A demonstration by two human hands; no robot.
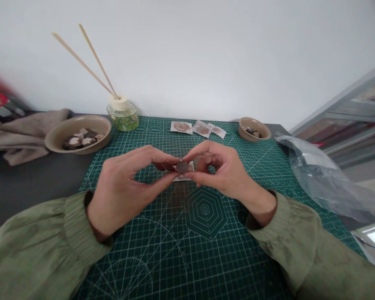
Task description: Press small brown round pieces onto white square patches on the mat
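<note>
Operator: Hands status?

Remote: I read left hand (pixel 125 189) and right hand (pixel 220 171) meeting above the cutting mat (pixel 203 233), each pinching the small brown disc (pixel 182 166) between thumb and forefinger.

Operator: Disc location?

Remote: Mid-bench, between both hands, equally near each; no long axis. White packet (pixel 184 177) lies just behind.

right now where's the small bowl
In the head view, the small bowl sits at the cutting mat's far right corner, just right of three packets.
</note>
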